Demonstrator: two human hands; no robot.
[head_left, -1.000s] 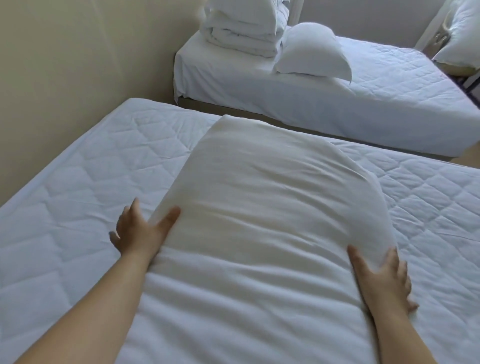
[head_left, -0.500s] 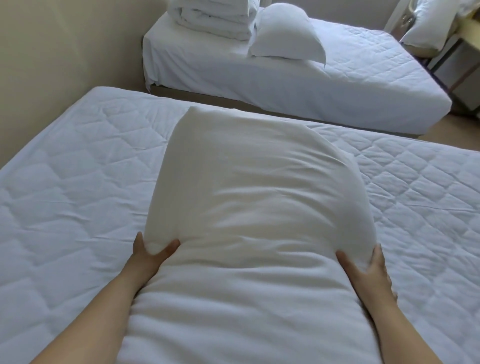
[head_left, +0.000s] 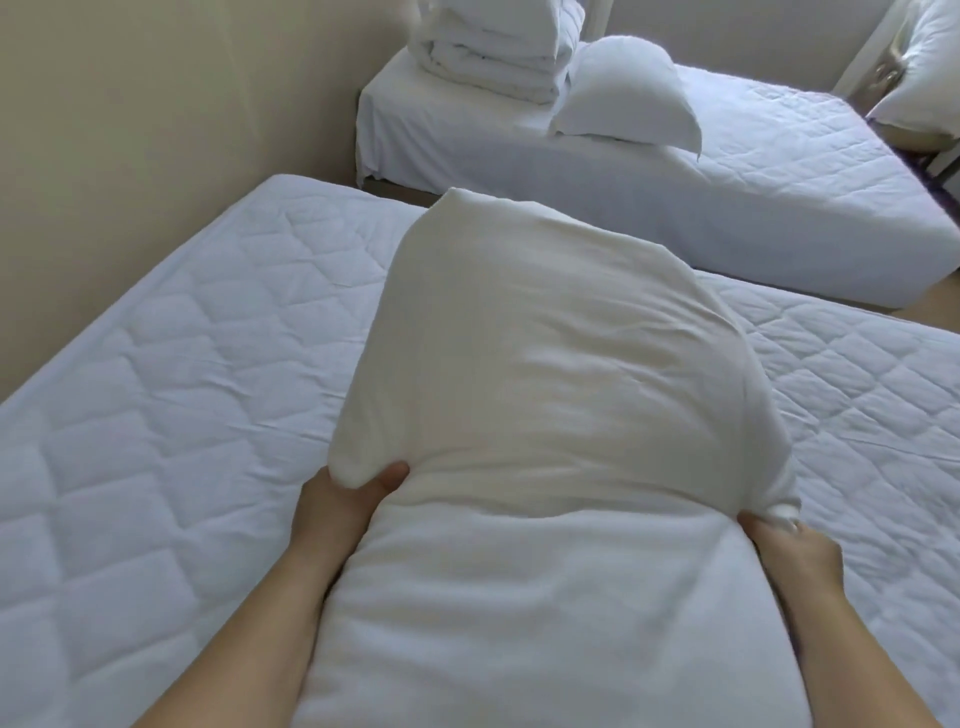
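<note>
A white quilted mattress (head_left: 156, 415) spreads from 7 to 3 o'clock, its far side against a beige wall (head_left: 130, 130) at 10 o'clock. At 1 o'clock stands a second bed (head_left: 779, 218), which bears a stack of folded white bedding (head_left: 493, 57) at 12 o'clock. A plump white pillow (head_left: 623, 98) lies just beside the stack, and a corner pillow (head_left: 930, 62) shows at 2 o'clock.

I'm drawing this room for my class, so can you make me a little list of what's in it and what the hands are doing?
place: a room with two beds
left hand: grips the big pillow at its left edge, thumb on top
right hand: grips the same pillow at its right edge
near bed: white quilted cover, under the big pillow
far bed: white quilted cover
on the far bed: a second pillow beside a stack of folded bedding
wall: beige
</note>
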